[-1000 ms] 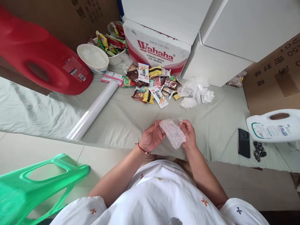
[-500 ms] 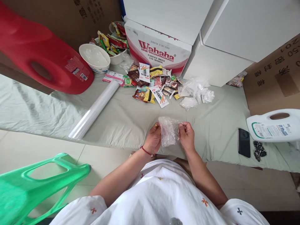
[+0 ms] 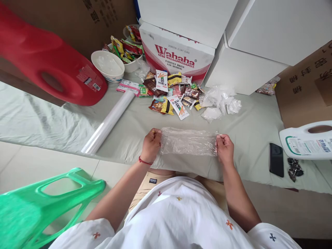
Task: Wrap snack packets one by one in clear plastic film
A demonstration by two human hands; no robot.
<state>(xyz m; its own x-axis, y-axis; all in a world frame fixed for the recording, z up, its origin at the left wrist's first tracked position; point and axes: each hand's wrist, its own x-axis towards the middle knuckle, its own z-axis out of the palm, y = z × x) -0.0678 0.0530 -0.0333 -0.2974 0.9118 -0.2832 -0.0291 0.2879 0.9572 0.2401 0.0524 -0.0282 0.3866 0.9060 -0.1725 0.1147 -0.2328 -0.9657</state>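
Note:
A crinkled sheet of clear plastic wrap (image 3: pixel 188 141) is stretched flat between my two hands, just above the grey-green cloth (image 3: pixel 129 121). My left hand (image 3: pixel 151 145) pinches its left end and my right hand (image 3: pixel 224 149) pinches its right end, both closed on the film. Beyond it lies a heap of small snack packets (image 3: pixel 171 93). To their right sit crumpled pieces of clear plastic (image 3: pixel 220 100). A long roll of cling film (image 3: pixel 109 122) lies diagonally at the left.
A red jug (image 3: pixel 46 65) lies at the back left beside a white bowl (image 3: pixel 108 65) and a bowl of snacks (image 3: pixel 128 48). A Wahaha carton (image 3: pixel 176 55) and white boxes stand behind. A phone (image 3: pixel 276 159), keys (image 3: pixel 294 169) and a white jug (image 3: pixel 306 140) lie right; a green stool (image 3: pixel 44 204) stands near left.
My hands have moved apart sideways, pulling the bunched plastic wrap out into a wide flat strip. The view has shifted slightly.

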